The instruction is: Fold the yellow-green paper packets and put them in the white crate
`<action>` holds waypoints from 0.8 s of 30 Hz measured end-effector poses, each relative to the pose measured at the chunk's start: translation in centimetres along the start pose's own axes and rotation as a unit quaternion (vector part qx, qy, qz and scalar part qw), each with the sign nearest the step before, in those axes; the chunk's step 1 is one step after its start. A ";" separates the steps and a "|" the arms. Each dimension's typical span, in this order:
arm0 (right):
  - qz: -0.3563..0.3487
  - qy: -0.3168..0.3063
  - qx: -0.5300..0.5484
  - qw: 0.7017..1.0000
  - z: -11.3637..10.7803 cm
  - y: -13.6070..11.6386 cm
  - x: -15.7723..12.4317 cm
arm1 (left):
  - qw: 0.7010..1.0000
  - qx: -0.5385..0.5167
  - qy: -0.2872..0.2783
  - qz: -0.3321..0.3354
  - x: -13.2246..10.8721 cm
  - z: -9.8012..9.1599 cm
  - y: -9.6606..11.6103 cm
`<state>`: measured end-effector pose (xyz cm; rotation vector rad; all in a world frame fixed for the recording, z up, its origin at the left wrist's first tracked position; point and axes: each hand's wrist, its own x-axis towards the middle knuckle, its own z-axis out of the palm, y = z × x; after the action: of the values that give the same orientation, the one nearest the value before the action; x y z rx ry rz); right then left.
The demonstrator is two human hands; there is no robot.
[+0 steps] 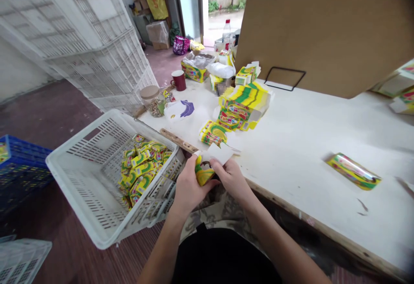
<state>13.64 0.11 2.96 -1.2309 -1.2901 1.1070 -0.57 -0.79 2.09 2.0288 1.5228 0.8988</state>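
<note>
In front of my body, a small yellow-green printed carton is held between both hands at the table's front edge, its white flap raised. My left hand is closed round the carton's left side. My right hand pinches it at the flap on the right. Fingers hide part of the carton, and I cannot make out its contents. Just beyond lies another printed carton, beside a row of stacked flat cartons.
Left of me stands a white plastic crate holding many small yellow packs. On the white table are a lidded jar, a red mug and a shiny printed pack. A large cardboard box rises behind.
</note>
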 end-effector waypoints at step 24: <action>-0.044 -0.002 0.045 0.998 0.1 0.1 -0.3 | 0.999 -0.030 -0.021 0.006 0.1 -0.4 1.3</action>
<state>13.57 -0.19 2.83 -1.0947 -1.2720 1.0937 0.01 -1.04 3.25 2.0035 1.4456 0.8904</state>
